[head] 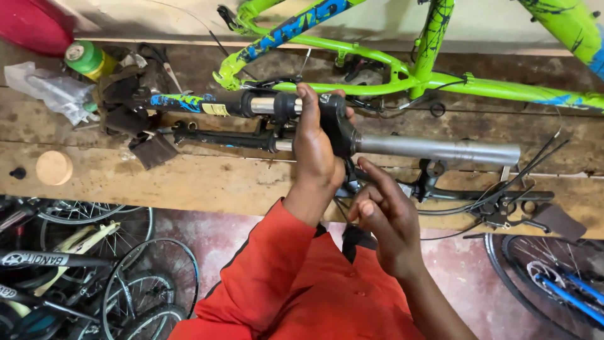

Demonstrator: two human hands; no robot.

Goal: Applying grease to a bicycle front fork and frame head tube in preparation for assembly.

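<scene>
A black suspension fork (207, 107) with blue and green markings lies across the wooden bench (189, 179), its grey steerer tube (440, 150) pointing right. My left hand (314, 148) grips the fork at its black crown, fingers wrapped over the top. Just below the crown my right hand (385, 214) hovers with fingers loosely curled and nothing visibly in it, close to a black handlebar and stem (478, 196). Both sleeves are red.
A green and blue bicycle frame (402, 72) lies along the back of the bench. A green tape roll (88, 58), a plastic bag (53, 91) and a round wooden disc (54, 167) sit at the left. Bicycle wheels (145, 289) stand under the bench.
</scene>
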